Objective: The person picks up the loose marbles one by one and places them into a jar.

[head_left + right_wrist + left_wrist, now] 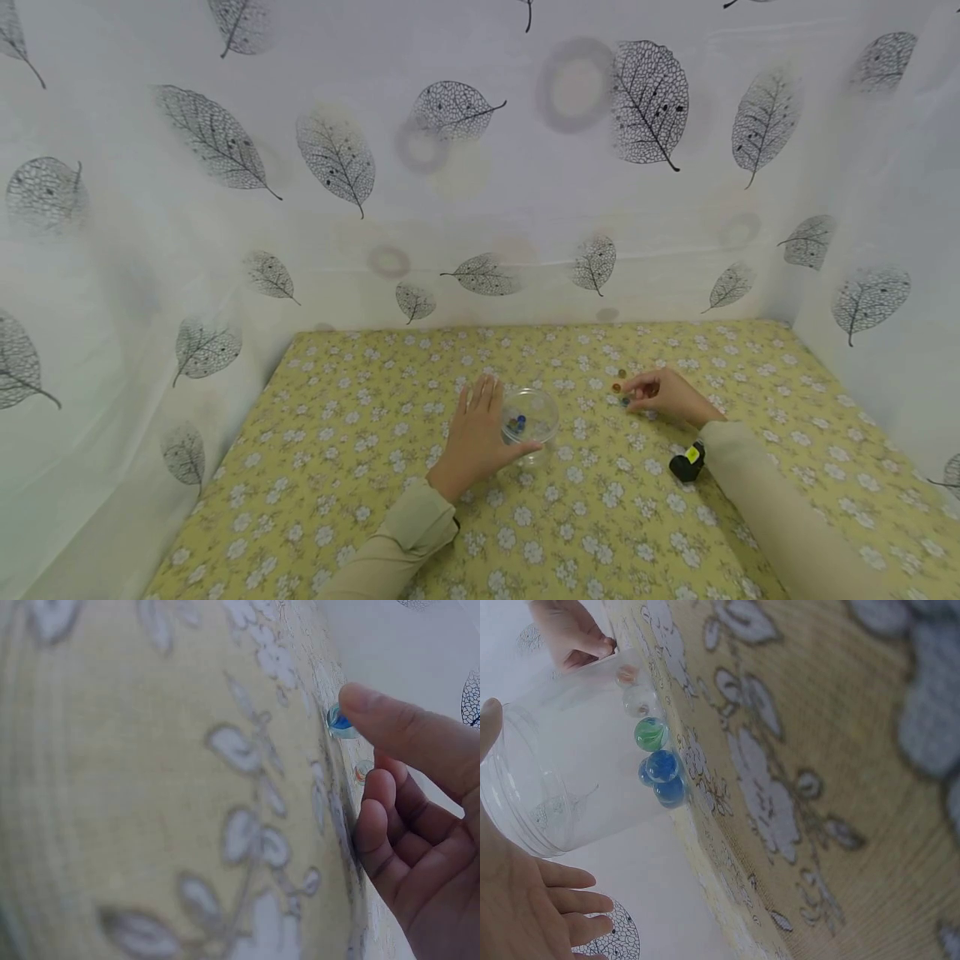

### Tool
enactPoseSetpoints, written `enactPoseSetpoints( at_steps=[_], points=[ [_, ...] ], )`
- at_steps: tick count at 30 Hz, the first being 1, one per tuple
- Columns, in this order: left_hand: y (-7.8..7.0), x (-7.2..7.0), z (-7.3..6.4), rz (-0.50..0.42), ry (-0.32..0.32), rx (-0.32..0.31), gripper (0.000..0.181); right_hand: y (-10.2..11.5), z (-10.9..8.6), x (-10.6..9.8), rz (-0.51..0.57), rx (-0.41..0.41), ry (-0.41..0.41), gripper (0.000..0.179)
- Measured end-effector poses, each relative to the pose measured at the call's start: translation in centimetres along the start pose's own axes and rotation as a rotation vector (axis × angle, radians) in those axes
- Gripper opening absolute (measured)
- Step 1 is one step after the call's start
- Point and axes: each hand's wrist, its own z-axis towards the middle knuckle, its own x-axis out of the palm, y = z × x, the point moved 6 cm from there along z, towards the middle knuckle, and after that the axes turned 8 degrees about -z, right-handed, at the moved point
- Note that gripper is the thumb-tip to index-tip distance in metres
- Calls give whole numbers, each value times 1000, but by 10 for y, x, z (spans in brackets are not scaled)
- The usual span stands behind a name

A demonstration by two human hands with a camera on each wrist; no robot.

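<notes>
A clear plastic jar [530, 408] stands on the cloth, with several glass marbles at its bottom, among them blue marbles [662, 766], a green one [651, 733] and an orange one [626, 675]. My left hand [477, 437] is spread at the jar's left side, fingers straight and thumb out along its near side. To the right, my right hand [671, 397] is low over the cloth, pinching a blue marble [342, 721] at thumb and fingertips. The thumb overlaps this marble in the right wrist view, and its other fingers are curled. The index fingertip is hidden there.
An orange marble [617, 387] and a brownish-yellow marble [622, 373] lie just beyond my right fingertips. A yellow flowered cloth [360, 433] covers the table. White leaf-patterned sheeting [480, 200] hangs behind and at both sides. A black wrist device [687, 463] sits at my right cuff.
</notes>
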Motion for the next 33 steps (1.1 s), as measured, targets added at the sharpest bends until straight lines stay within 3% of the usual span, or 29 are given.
enactPoseSetpoints(
  at_steps=[14, 33],
  points=[
    [1, 2, 1, -9, 12, -8, 109, 1, 2, 2, -5, -23, 35, 27],
    [1, 2, 1, -1, 14, -4, 109, 3, 3, 4, -1, 13, 74, 25]
  ],
)
